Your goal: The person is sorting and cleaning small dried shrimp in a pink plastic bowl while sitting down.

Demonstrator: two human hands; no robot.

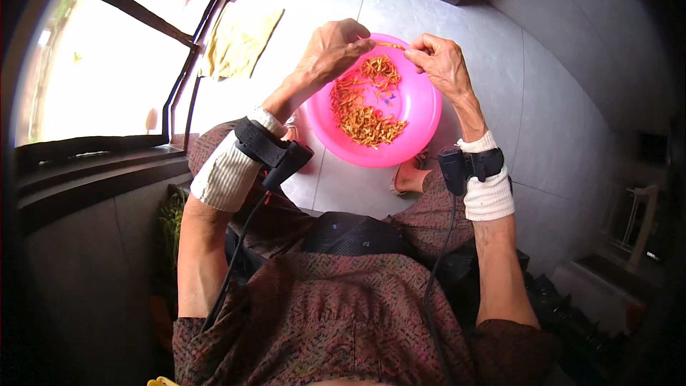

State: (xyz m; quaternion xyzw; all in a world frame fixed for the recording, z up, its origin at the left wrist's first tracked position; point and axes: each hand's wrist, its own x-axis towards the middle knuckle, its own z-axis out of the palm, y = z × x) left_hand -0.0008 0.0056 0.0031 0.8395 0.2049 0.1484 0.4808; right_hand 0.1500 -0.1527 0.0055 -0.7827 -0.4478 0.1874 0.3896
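Observation:
A round pink plastic basin (423,112) sits low between my knees. Thin yellow-brown dried strips (370,126) lie in it in loose heaps, with a few small blue bits near its middle. Over the far rim, a yellowish strip (394,45) spans the gap between my two hands. My left hand (340,45) is over the far left rim, thumb and fingers pinched near the strip's left end; its fingertips are partly hidden. At the far right rim, my right hand (437,61) pinches the strip's other end between thumb and finger.
A yellow cloth (241,40) lies on the grey tiled floor (487,86) at the upper left, beside a dark-framed glass door (187,37). Straps with small black devices and cables are on both my forearms. Green plant matter (172,220) shows at the lower left.

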